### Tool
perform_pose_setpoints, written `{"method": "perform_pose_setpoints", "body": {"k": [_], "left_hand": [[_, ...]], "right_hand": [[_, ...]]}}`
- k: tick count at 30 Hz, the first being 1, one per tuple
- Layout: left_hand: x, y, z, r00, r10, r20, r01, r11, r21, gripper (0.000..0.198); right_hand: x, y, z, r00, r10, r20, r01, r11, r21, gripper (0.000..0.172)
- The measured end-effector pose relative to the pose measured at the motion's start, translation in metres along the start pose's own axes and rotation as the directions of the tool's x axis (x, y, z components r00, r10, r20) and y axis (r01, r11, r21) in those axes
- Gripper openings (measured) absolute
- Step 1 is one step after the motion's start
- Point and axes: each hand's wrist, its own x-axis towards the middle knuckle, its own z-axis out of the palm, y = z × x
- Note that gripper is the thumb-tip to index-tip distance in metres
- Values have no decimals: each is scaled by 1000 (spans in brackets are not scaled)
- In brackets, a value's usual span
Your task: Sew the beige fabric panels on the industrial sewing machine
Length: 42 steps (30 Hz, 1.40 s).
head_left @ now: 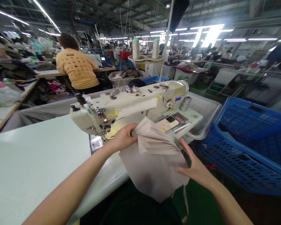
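Note:
My left hand (123, 137) is closed on the upper edge of a folded beige fabric piece (154, 156), just in front of the sewing machine's needle area (105, 126). Stretched fingers of my right hand (193, 167) lie flat against the fabric's lower right side, supporting it. The fabric hangs over the front edge of the white table (37, 156), toward my lap. A cream industrial sewing machine (131, 104) stands right behind the fabric.
Blue plastic crates (250, 140) stand at the right on the green floor. A clear bin (206, 115) sits behind the machine's right end. Thread cones (136, 48) rise behind. A person in a yellow shirt (76, 67) works at a far table.

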Motion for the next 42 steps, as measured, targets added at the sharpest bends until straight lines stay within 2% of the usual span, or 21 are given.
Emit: {"method": "perform_pose_setpoints", "body": {"k": [3, 9, 13, 18, 22, 27, 29, 31, 35, 38, 40, 42], "left_hand": [[-3, 0, -1, 1000, 21, 21, -20, 998, -54, 34], [-17, 10, -7, 1000, 26, 16, -25, 998, -59, 37], [-23, 24, -12, 999, 23, 31, -23, 1000, -9, 39], [-25, 30, -15, 999, 2, -34, 0, 999, 42, 36], [-17, 24, -14, 994, -24, -104, 33, 996, 85, 38], [-16, 21, 6, 968, -68, -243, 133, 956, 263, 48], [-27, 26, 20, 951, -29, -306, 137, 931, 337, 60], [-47, 33, 36, 948, 13, -319, 110, 926, 362, 67], [-91, 39, 56, 926, -16, -377, 125, 956, 266, 69], [-115, 34, 64, 887, -112, -449, 172, 980, 96, 72], [-122, 28, 70, 868, -208, -451, 188, 978, -90, 74], [-123, 21, 76, 829, -375, -414, 217, 899, -381, 83]], "right_hand": [[29, -14, 8, 990, -10, 141, 9, 1000, 6, 107], [60, -17, 12, 980, -97, 176, 97, 995, 5, 105], [67, -13, 9, 969, -126, 213, 106, 989, 104, 98], [64, -23, 15, 971, -179, 158, 181, 984, 5, 60], [61, -35, 25, 979, -138, 151, 150, 986, -73, 67], [71, -49, 35, 990, -66, 125, 73, 996, -50, 57], [79, -54, 36, 988, -76, 137, 79, 997, -16, 52], [89, -60, 36, 989, -87, 119, 89, 996, -11, 50], [112, -72, 37, 993, -91, 80, 96, 993, -64, 50], [128, -82, 41, 998, -7, 69, 12, 998, -65, 51], [136, -86, 45, 996, 66, 62, -65, 998, -26, 53], [141, -89, 49, 991, 119, 54, -120, 993, 18, 56]]}}
